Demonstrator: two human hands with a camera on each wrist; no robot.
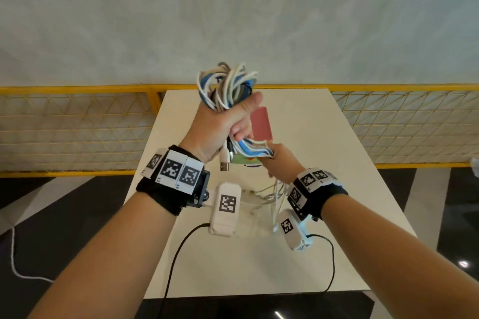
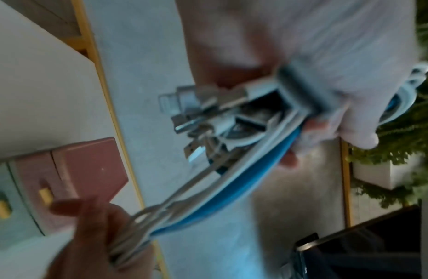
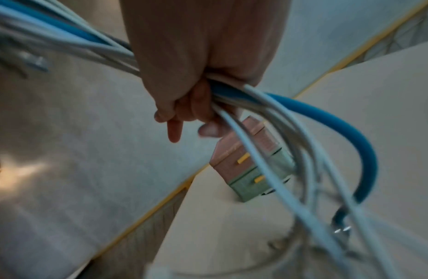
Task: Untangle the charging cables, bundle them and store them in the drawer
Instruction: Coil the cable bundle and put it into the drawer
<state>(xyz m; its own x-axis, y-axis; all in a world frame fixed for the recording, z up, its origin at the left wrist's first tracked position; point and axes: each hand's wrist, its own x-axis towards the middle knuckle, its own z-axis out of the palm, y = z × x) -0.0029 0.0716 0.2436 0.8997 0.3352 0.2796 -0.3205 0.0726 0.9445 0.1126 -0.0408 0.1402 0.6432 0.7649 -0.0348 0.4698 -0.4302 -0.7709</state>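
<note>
While the loose tails trail down behind the right wrist toward the table (image 1: 337, 137), the right hand (image 1: 281, 163) sits nearest the body, fingers curled tight round a flat band of strands. The blue cable (image 3: 327, 113) and several white ones spill out past its knuckles and droop below the fingertips. From that fist the band runs up and away to the left hand (image 1: 220, 127), held higher and further out, fingers and thumb wrapped round the coiled charging cables (image 1: 228, 85) — loops fan out above the thumb, and a cluster of USB plugs (image 2: 184, 113) pokes out beneath the little finger. Beyond both hands, just past the right fingertips, stands the small drawer unit (image 1: 261, 124), pink on top and green below, its drawers apparently closed.

The step in hand looks like winding the free length onto the coil. To do it well, the right hand should keep the strands flat and lightly taut, letting them slip through the fingers rather than dragging, so no twist is fed in. The left thumb ought to pin each new turn against the others — a slack grip would let the loops spring apart. Hanging plugs may snag on the tails, so watch them.
</note>
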